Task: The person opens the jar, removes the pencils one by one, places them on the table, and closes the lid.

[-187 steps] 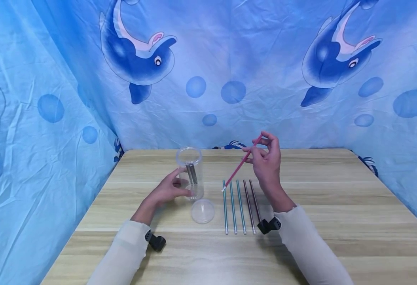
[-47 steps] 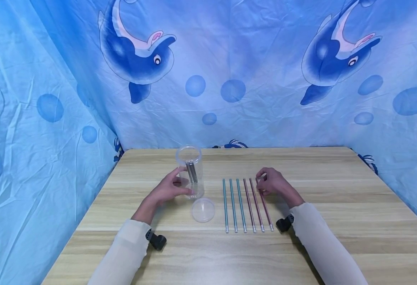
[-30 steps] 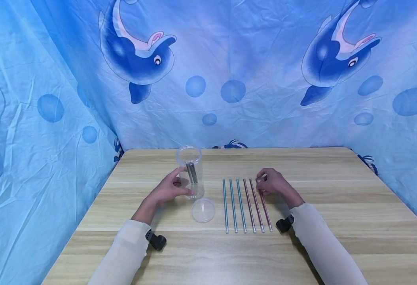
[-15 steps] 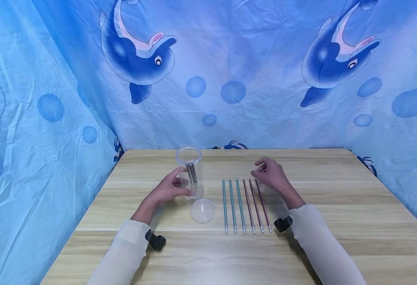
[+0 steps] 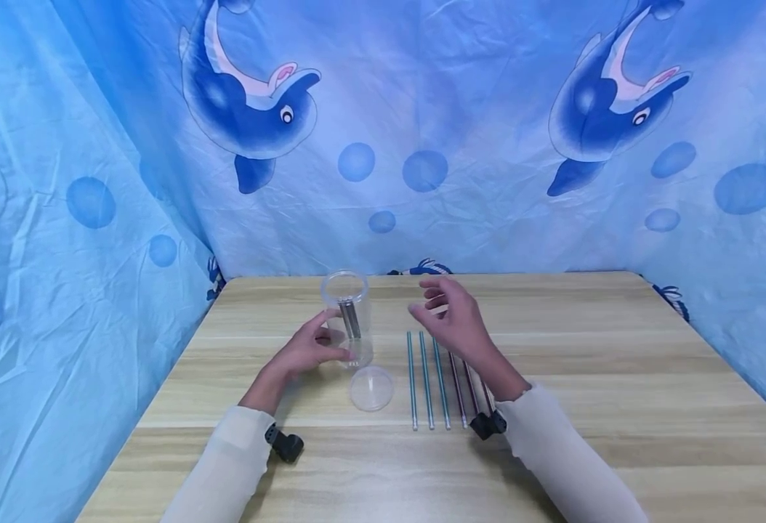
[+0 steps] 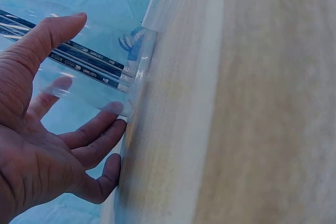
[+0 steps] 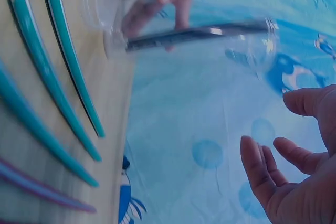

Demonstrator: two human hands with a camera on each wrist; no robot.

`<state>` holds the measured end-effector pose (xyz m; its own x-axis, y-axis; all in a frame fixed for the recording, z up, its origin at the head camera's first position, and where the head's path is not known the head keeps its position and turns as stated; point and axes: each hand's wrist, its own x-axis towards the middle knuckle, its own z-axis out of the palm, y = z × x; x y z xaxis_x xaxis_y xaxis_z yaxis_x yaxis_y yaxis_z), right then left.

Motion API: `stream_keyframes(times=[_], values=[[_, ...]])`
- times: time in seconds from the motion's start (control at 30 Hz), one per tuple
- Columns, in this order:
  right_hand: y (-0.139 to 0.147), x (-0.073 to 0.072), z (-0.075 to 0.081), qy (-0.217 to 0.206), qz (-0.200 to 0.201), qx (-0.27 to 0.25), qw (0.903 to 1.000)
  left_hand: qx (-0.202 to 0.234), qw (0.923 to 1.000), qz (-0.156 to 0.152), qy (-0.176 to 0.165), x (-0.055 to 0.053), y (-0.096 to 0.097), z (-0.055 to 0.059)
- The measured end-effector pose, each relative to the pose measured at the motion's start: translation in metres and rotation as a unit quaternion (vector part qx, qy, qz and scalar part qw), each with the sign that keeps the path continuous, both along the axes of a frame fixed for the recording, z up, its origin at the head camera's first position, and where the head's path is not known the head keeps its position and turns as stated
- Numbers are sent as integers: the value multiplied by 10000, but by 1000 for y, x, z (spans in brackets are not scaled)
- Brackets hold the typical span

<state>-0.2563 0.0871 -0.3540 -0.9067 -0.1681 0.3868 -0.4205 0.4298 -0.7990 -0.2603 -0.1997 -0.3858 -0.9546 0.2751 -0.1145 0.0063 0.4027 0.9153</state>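
Observation:
A clear plastic jar [image 5: 364, 330] stands upright on the table, with dark pencils [image 5: 350, 319] leaning inside it. My left hand [image 5: 304, 350] holds the jar low on its left side; the left wrist view shows the thumb and fingers [image 6: 89, 135] on either side of its wall. Three teal pencils [image 5: 426, 381] and three dark red pencils [image 5: 457, 388] lie in a row to the right. Above the far ends of that row is my right hand [image 5: 455, 319], fingers loosely bent and nothing between them. Its forearm partly hides the red pencils.
A round clear lid [image 5: 371, 389] lies flat just in front of the jar. The wooden table [image 5: 618, 378] ends at a blue dolphin-print curtain [image 5: 396, 109] behind and at the sides.
My right hand set a red pencil down at the right end of the row and let go. It has since risen and moved left toward the jar. The left hand stays put.

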Motion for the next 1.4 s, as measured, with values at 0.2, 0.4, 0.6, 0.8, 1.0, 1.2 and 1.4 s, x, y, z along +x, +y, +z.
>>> stream_keyframes(times=[0.2, 0.4, 0.6, 0.8, 1.0, 1.2, 1.4], values=[[-26, 2, -1, 269, 165, 5, 9995, -19, 10000, -7, 12, -7, -4, -9], [-50, 6, 1, 548, 249, 164, 9981, -6, 9999, -15, 140, -22, -12, -34], [-70, 9, 0, 599, 222, 195, 9978, -68, 9996, -47, 256, -23, -12, -36], [-82, 6, 3, 906, 56, 388, 9951, -60, 9996, -96, 245, -22, -12, -34], [-91, 0, 1, 885, 11, 718, 9935, -112, 9996, -97, 242, -22, -11, -33], [-96, -2, 4, 711, -197, 1205, 9900, -140, 9998, -53, 132, -24, -11, -33], [-98, -3, 13, 681, -205, 1483, 9864, -103, 9997, -115, 168, -25, -11, -32]])
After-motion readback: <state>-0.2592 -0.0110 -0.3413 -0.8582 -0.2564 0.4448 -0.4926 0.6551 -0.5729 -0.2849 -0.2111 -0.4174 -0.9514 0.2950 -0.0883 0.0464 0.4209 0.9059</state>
